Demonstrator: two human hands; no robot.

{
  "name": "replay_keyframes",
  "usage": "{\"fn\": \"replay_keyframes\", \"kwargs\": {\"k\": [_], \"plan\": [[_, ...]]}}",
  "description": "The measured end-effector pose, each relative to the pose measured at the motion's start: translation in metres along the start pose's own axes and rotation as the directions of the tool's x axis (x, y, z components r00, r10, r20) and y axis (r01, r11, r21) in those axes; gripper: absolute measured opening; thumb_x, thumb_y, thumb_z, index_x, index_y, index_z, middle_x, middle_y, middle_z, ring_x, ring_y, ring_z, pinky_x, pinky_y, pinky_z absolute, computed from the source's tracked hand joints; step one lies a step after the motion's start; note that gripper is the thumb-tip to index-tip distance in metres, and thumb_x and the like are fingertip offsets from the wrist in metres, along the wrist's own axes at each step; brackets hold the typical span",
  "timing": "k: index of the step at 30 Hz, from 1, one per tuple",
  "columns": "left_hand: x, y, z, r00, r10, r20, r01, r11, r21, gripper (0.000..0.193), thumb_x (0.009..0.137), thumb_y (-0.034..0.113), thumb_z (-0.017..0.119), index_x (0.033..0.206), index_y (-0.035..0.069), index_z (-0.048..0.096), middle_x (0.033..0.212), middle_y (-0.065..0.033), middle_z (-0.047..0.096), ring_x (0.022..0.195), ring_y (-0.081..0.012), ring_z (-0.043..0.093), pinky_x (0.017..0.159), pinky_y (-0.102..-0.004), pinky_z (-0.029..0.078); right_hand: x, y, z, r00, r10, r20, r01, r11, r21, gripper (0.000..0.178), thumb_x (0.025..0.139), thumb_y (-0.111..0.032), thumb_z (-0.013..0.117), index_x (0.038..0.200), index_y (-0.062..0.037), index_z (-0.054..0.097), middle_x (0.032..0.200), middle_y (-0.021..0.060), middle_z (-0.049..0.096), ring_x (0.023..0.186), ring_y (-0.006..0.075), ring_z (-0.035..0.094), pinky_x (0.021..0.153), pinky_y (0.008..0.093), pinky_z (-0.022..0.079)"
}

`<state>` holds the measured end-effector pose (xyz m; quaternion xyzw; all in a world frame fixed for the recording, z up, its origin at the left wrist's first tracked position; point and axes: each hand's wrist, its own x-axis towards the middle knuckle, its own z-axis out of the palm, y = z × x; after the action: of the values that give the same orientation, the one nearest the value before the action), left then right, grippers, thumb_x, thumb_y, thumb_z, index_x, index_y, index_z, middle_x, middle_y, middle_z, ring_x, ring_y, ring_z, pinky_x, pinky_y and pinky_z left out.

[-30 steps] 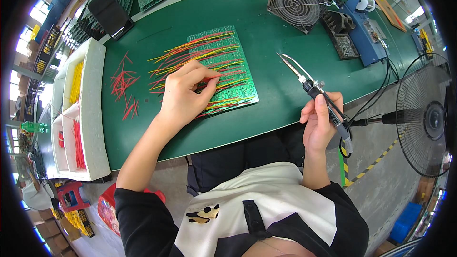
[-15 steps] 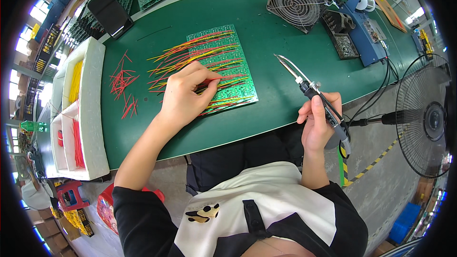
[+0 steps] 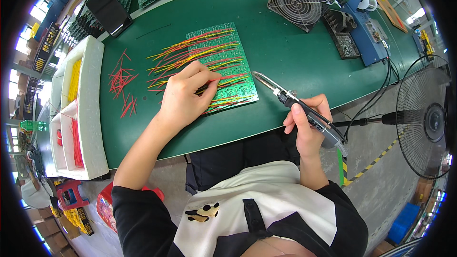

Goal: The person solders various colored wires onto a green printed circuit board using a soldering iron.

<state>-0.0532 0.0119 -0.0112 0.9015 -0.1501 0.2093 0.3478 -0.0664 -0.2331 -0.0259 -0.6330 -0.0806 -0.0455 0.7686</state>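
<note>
A green circuit board panel [image 3: 242, 52] lies on the green bench, with rows of red, yellow and black wires [image 3: 190, 53] running out past its left side. Over its lower left part, my left hand [image 3: 186, 93] pinches a red wire [image 3: 227, 77] between thumb and forefinger, the wire's far end reaching across the board. My right hand [image 3: 309, 123] is wrapped round a soldering iron [image 3: 290, 99] with a dark handle and a feed tube along its metal tip. That tip is close to the board's right edge, near the end of the pinched wire; I cannot tell whether it touches.
At the left stand a white foam box [image 3: 93, 114] of yellow and red wires and a pile of loose red wires [image 3: 122, 81]. Toward the back are a phone [image 3: 109, 10], a square fan [image 3: 297, 1] and a blue solder station [image 3: 364, 33]. A floor fan [image 3: 423, 116] stands right.
My right hand has brought the soldering iron leftward, its tip now beside the board's right edge. The left hand keeps its pinch in nearly the same place.
</note>
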Motion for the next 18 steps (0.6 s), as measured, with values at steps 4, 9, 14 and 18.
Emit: {"fn": "replay_keyframes", "kwargs": {"k": [4,9,14,18], "plan": [[-0.0010,-0.0022,0.0011,0.998,0.055,-0.009,-0.055,0.998,0.033,0.009,0.073,-0.004,0.064,0.081,0.000,0.066,0.074,-0.0060,0.059,0.059,-0.0134,0.057,0.050,-0.0232,0.045,0.0005,-0.0006,0.0000,1.000,-0.006,0.014,0.006,1.000,-0.001,0.018,0.082,-0.004,0.063,0.087,0.0009,0.046,0.065,0.0092,0.060,0.047,0.0070,0.054,0.041,0.0179,0.044],[-0.0015,-0.0015,0.0005,0.998,0.059,-0.013,-0.059,0.998,0.036,0.010,0.073,-0.004,0.064,0.081,0.000,0.066,0.075,-0.0060,0.059,0.058,-0.0140,0.057,0.051,-0.0235,0.045,0.0009,0.0001,0.0009,1.000,-0.021,0.019,0.021,0.999,-0.028,0.018,0.082,-0.005,0.063,0.086,0.0009,0.046,0.065,0.0094,0.060,0.047,0.0070,0.054,0.041,0.0179,0.044],[-0.0018,-0.0010,0.0013,0.998,0.052,-0.022,-0.051,0.999,0.015,0.007,0.072,0.000,0.064,0.079,0.002,0.064,0.076,-0.0060,0.058,0.059,-0.0194,0.058,0.051,-0.0287,0.048,0.0009,-0.0018,0.0024,1.000,-0.010,0.025,0.011,0.999,-0.044,0.018,0.082,-0.005,0.063,0.087,0.0010,0.046,0.065,0.0097,0.060,0.048,0.0072,0.054,0.041,0.0184,0.044],[-0.0020,-0.0008,0.0005,0.999,0.045,-0.007,-0.045,0.999,0.023,0.007,0.072,0.000,0.064,0.079,0.002,0.064,0.076,-0.0058,0.058,0.059,-0.0191,0.058,0.051,-0.0285,0.048,0.0014,-0.0004,0.0006,0.999,-0.014,0.036,0.016,0.999,-0.050,0.018,0.083,-0.005,0.063,0.087,0.0012,0.046,0.065,0.0103,0.060,0.047,0.0082,0.055,0.042,0.0193,0.044]]}}
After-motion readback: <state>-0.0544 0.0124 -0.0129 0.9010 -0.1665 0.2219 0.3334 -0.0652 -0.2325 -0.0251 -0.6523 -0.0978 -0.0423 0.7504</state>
